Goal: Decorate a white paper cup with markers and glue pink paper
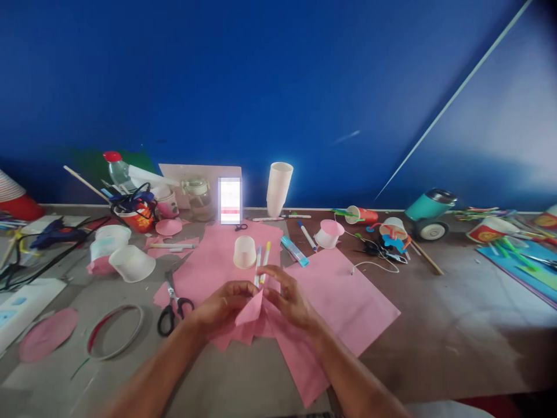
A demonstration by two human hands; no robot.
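Both hands hold a small folded piece of pink paper (250,312) above the table's middle. My left hand (226,305) pinches it from the left with curled fingers. From the other side my right hand (289,296) grips its upper edge between thumb and fingers. Just beyond the fingertips lie a yellow-capped marker (265,258) and a blue-tipped marker (258,261), beside a white paper cup (244,252). Larger pink sheets (348,290) spread under and around the hands. Black-handled scissors (173,305) rest left of my left hand.
A tape roll (115,332), white cups (131,262) and a power strip (26,310) lie at left. Along the blue wall stand a glass jar (196,200), a lit phone (230,200) and a tall white cup stack (279,188). At right lies a teal tumbler (429,206).
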